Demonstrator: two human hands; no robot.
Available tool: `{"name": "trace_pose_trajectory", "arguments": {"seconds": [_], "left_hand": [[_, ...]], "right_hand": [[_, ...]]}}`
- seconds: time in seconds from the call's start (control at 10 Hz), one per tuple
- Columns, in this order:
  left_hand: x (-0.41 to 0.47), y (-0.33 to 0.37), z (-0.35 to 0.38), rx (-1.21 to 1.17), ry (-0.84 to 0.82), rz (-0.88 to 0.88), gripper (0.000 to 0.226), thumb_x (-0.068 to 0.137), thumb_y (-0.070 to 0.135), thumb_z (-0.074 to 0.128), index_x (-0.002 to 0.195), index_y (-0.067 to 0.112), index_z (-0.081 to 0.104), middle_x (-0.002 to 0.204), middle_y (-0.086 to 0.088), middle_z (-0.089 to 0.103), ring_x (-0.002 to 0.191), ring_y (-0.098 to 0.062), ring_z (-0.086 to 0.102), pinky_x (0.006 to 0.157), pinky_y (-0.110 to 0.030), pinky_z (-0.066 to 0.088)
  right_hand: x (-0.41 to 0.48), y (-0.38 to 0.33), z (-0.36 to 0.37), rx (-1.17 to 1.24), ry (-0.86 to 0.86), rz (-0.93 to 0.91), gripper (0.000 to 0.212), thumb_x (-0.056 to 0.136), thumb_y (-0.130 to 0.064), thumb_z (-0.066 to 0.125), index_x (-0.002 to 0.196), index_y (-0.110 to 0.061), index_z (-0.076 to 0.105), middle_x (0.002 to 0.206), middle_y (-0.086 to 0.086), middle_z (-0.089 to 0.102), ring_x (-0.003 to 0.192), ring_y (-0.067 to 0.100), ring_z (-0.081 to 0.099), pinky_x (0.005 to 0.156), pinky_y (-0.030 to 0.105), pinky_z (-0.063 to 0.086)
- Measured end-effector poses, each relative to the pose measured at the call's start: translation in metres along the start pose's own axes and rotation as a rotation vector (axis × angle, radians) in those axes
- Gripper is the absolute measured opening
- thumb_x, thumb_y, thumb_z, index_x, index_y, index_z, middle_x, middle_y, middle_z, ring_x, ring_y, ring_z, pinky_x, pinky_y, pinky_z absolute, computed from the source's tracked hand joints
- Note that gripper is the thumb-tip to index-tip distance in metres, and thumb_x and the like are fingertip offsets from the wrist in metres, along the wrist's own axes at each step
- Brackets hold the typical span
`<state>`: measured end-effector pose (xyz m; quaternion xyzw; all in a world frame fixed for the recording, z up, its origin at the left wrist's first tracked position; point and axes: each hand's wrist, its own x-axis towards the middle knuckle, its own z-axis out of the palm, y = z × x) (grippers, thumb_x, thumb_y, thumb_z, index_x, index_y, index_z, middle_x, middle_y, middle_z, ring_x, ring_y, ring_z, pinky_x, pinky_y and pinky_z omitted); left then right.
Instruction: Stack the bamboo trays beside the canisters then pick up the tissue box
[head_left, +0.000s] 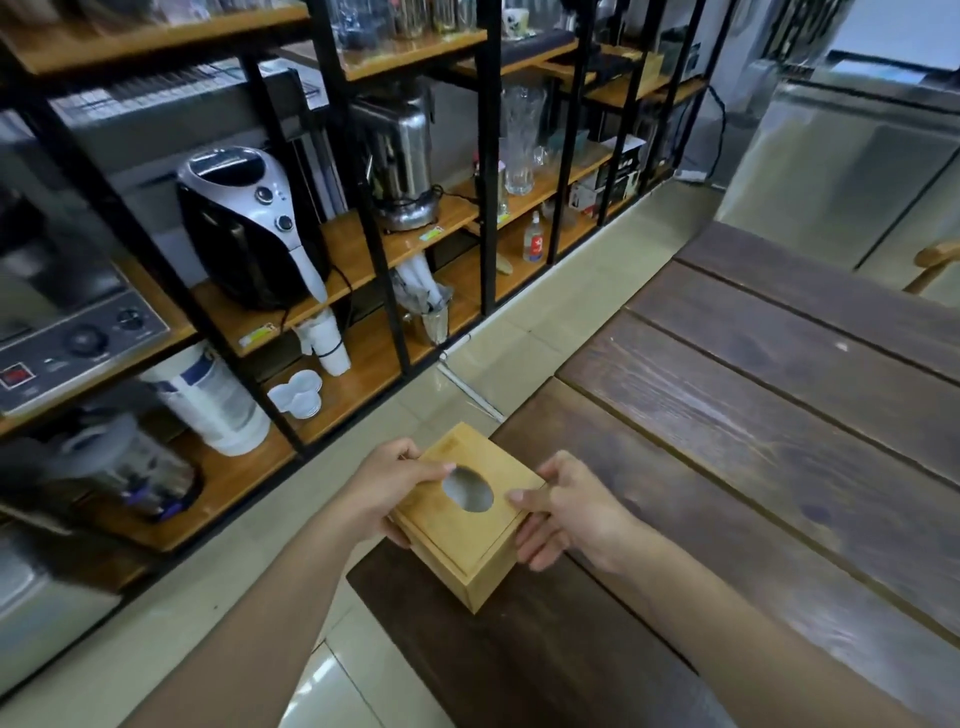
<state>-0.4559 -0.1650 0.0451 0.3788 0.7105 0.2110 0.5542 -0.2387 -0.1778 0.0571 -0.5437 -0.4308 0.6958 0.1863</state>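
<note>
A bamboo tissue box (470, 540) with an oval hole in its lid is held over the near left corner of the dark wooden table (753, 415). My left hand (387, 488) grips its left side, thumb on the lid beside the hole. My right hand (566, 514) grips its right side, thumb on the lid. Whether the box rests on the table or hangs just above it I cannot tell. No bamboo trays or canisters are in view.
A black-framed shelf rack with wooden boards (363, 249) runs along the left, holding an air fryer (244, 228), a steel blender (405, 161), glass vases (519, 140), paper cups (324, 338) and a spray bottle (533, 238). Tiled floor (208, 613) lies between rack and table. A steel cabinet (841, 171) stands behind.
</note>
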Motion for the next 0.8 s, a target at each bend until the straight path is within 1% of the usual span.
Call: {"name": "trace_pose_trajectory", "arguments": {"seconds": [0.1, 0.2, 0.3, 0.4, 0.5, 0.6, 0.7, 0.8], "left_hand": [[-0.008, -0.016, -0.007, 0.007, 0.015, 0.0, 0.036, 0.073, 0.041, 0.075, 0.078, 0.017, 0.049, 0.099, -0.004, 0.058, 0.089, -0.025, 0.054, 0.046, -0.039, 0.055], [-0.015, -0.026, -0.009, 0.023, 0.021, 0.01, 0.037, 0.072, 0.041, 0.076, 0.083, 0.015, 0.052, 0.097, -0.004, 0.062, 0.089, -0.026, 0.058, 0.048, -0.038, 0.057], [-0.02, -0.027, -0.01, 0.061, 0.0, 0.009, 0.04, 0.072, 0.041, 0.076, 0.092, 0.014, 0.056, 0.096, -0.003, 0.063, 0.088, -0.025, 0.059, 0.056, -0.041, 0.058], [-0.026, -0.026, -0.012, 0.099, -0.043, -0.018, 0.04, 0.074, 0.039, 0.076, 0.098, 0.014, 0.055, 0.101, -0.003, 0.061, 0.092, -0.025, 0.057, 0.065, -0.046, 0.058], [-0.031, -0.022, -0.013, 0.163, -0.102, -0.11, 0.052, 0.074, 0.041, 0.075, 0.111, 0.013, 0.052, 0.118, -0.006, 0.054, 0.111, -0.032, 0.052, 0.078, -0.052, 0.056], [-0.033, -0.013, -0.011, 0.313, -0.115, -0.112, 0.065, 0.079, 0.048, 0.068, 0.129, 0.013, 0.047, 0.135, -0.007, 0.046, 0.128, -0.032, 0.042, 0.097, -0.047, 0.042], [-0.03, 0.006, -0.006, 0.392, -0.017, 0.063, 0.064, 0.084, 0.049, 0.061, 0.134, 0.011, 0.045, 0.141, -0.009, 0.047, 0.127, -0.026, 0.045, 0.099, -0.037, 0.039], [-0.038, 0.041, 0.01, 0.441, 0.08, 0.262, 0.066, 0.086, 0.048, 0.058, 0.14, 0.014, 0.04, 0.145, -0.008, 0.044, 0.13, -0.025, 0.044, 0.105, -0.041, 0.04]], "right_hand": [[-0.003, 0.006, 0.014, -0.03, -0.032, 0.017, 0.04, 0.086, -0.015, 0.061, 0.113, -0.018, 0.032, 0.064, 0.016, 0.067, 0.055, 0.029, 0.069, 0.041, 0.029, 0.053], [-0.008, 0.013, 0.024, -0.068, -0.039, 0.023, 0.034, 0.087, -0.014, 0.06, 0.107, -0.015, 0.032, 0.067, 0.02, 0.065, 0.053, 0.03, 0.067, 0.04, 0.03, 0.053], [-0.013, 0.023, 0.029, -0.088, -0.03, 0.024, 0.034, 0.087, -0.015, 0.06, 0.105, -0.015, 0.031, 0.069, 0.022, 0.064, 0.052, 0.029, 0.066, 0.038, 0.029, 0.051], [-0.017, 0.03, 0.032, -0.116, -0.028, 0.025, 0.037, 0.087, -0.018, 0.06, 0.108, -0.017, 0.03, 0.069, 0.02, 0.065, 0.051, 0.028, 0.066, 0.038, 0.029, 0.051], [-0.021, 0.033, 0.033, -0.196, 0.03, 0.004, 0.037, 0.087, -0.024, 0.06, 0.111, -0.018, 0.032, 0.071, 0.015, 0.064, 0.05, 0.023, 0.066, 0.041, 0.029, 0.053], [-0.028, 0.03, 0.028, -0.43, 0.111, -0.03, 0.038, 0.086, -0.035, 0.057, 0.114, -0.022, 0.035, 0.081, 0.006, 0.062, 0.059, 0.017, 0.066, 0.046, 0.028, 0.054], [-0.042, 0.022, 0.016, -0.636, 0.176, -0.079, 0.042, 0.086, -0.042, 0.054, 0.12, -0.022, 0.039, 0.09, -0.001, 0.06, 0.071, 0.013, 0.064, 0.056, 0.023, 0.05], [-0.064, 0.004, -0.006, -0.719, 0.235, -0.163, 0.039, 0.087, -0.041, 0.054, 0.118, -0.019, 0.047, 0.099, -0.001, 0.06, 0.083, 0.015, 0.061, 0.062, 0.022, 0.045]]}}
